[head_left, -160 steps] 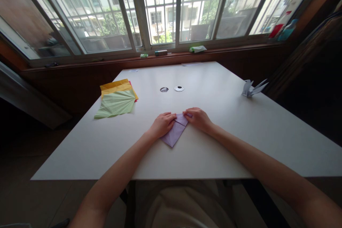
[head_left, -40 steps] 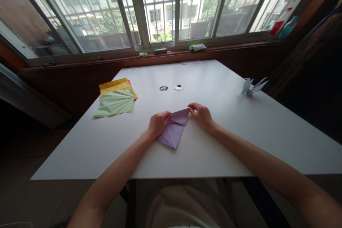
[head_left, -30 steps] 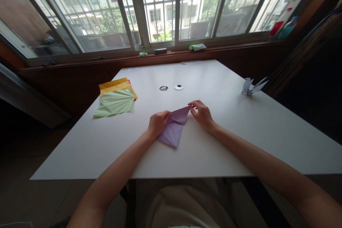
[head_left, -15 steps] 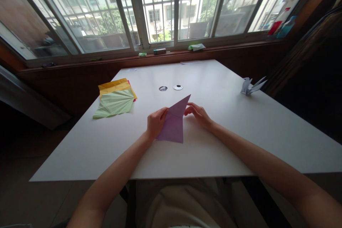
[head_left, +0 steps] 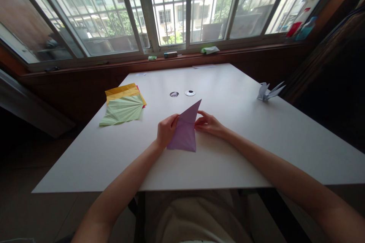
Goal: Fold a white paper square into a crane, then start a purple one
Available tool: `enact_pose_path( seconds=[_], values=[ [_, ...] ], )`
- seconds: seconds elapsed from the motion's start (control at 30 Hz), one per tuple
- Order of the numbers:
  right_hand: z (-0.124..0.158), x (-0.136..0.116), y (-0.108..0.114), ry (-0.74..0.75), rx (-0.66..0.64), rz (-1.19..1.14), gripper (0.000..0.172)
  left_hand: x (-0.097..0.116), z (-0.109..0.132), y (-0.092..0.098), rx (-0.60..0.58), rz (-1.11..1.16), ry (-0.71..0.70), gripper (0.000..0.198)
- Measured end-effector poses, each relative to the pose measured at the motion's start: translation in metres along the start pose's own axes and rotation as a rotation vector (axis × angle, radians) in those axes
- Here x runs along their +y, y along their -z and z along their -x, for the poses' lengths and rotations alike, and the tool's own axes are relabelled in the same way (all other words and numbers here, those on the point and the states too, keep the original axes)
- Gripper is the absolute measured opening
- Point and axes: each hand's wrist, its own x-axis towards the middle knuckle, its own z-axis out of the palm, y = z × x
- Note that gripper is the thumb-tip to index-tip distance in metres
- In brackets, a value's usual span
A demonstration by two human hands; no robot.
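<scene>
A folded sheet of purple paper (head_left: 184, 136) is held up a little above the near middle of the white table (head_left: 228, 167), its pointed corner upward. My left hand (head_left: 167, 131) is closed on its left edge, with the thumb on the front and the other fingers mostly behind. At the right edge is my right hand (head_left: 210, 124), its fingers bent. The index finger stands apart from the lower fingers, whose tips meet the paper's edge and are partly hidden by it.
To the left lie a creased light green paper (head_left: 122, 111) and orange-yellow paper (head_left: 122, 90), with a bit of red beneath. Two small round discs, one of them white (head_left: 189, 93), lie beyond my hands. A folded grey-white paper crane (head_left: 265, 93) stands near the right edge.
My right hand has moved slightly left and down, bringing its lower fingertips to the purple paper's edge. The paper's upper point has shifted a little left. My left hand has stayed put.
</scene>
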Motion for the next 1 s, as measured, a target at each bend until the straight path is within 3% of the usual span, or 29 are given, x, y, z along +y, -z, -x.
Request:
enact_pose_path(
  seconds=[0.17,0.47,0.63,0.87,1.0],
  values=[
    [0.001,-0.004,0.0,-0.051,-0.065,-0.118,0.052,-0.001,0.0,0.0,-0.006,0.017,0.005,0.027],
    [-0.002,0.001,0.0,-0.096,-0.064,-0.191,0.06,-0.001,0.0,-0.001,-0.039,-0.049,0.005,0.028],
    [-0.004,0.006,-0.003,-0.068,0.053,-0.165,0.05,-0.003,0.0,-0.002,-0.088,-0.132,0.026,0.035],
    [-0.008,0.014,0.001,-0.038,0.39,0.137,0.03,-0.006,0.003,-0.007,-0.306,-0.154,-0.022,0.022],
    [-0.007,0.012,0.003,-0.089,0.41,0.238,0.024,-0.006,0.003,-0.008,-0.394,-0.215,-0.059,0.02]
  ],
)
